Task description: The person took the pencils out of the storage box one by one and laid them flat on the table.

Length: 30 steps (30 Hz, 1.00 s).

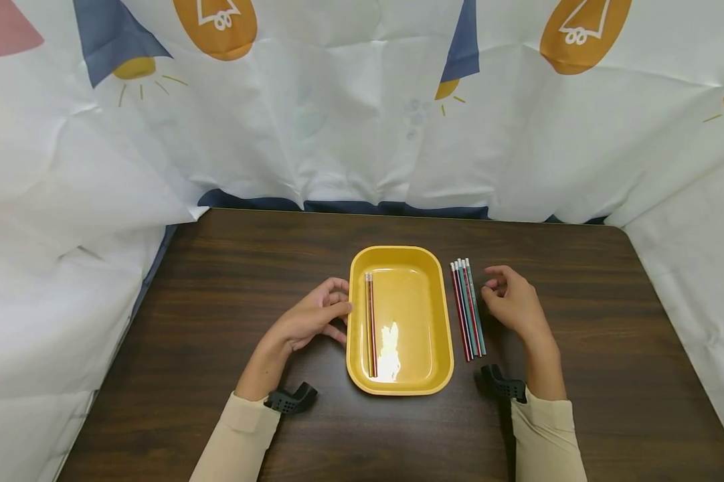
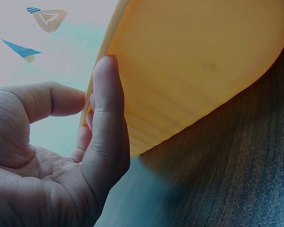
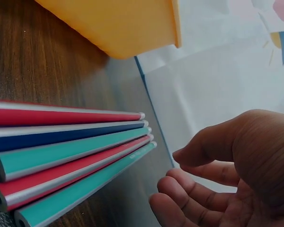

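A yellow tray (image 1: pixel 420 388) sits on the table, its left rim pinched between the thumb and fingers of my left hand (image 1: pixel 315 313). The left wrist view shows the thumb at the rim and a finger (image 2: pixel 106 113) along the tray's outer wall. Inside the tray, two reddish pencils (image 1: pixel 371 328) lie lengthwise near the left wall. Several striped pencils (image 1: pixel 468 311) in red, dark blue and teal lie side by side just right of the tray. My right hand (image 1: pixel 515 301) hovers beside them, loosely bent and holding nothing; in the right wrist view its fingertips are apart from the pencils (image 3: pixel 75 142).
The dark wooden table (image 1: pixel 603 348) extends on both sides of the tray. A white patterned curtain (image 1: pixel 350 120) hangs behind its far edge and along the sides. Black wrist mounts (image 1: pixel 292 398) sit at both sleeve cuffs.
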### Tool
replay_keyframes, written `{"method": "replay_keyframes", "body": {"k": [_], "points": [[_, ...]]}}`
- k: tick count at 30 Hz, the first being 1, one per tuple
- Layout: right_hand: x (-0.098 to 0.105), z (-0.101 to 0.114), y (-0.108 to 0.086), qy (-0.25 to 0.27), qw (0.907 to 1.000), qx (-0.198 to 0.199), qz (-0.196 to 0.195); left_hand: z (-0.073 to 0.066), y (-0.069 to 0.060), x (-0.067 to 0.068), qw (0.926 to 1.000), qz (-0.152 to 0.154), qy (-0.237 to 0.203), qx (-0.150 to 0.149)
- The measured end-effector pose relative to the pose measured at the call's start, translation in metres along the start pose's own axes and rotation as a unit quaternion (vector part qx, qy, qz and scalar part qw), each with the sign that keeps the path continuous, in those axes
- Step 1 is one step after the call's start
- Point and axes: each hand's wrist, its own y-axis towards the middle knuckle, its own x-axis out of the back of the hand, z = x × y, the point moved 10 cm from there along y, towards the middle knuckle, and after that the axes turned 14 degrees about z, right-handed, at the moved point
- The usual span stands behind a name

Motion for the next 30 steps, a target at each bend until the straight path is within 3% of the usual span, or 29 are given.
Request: {"method": "replay_keyframes", "body": {"k": [30], "points": [[0.001, 0.016, -0.004, -0.003, 0.9996, 0.027, -0.001, 0.001, 0.000, 0.001, 1.0000, 0.005, -0.001, -0.005]]}}
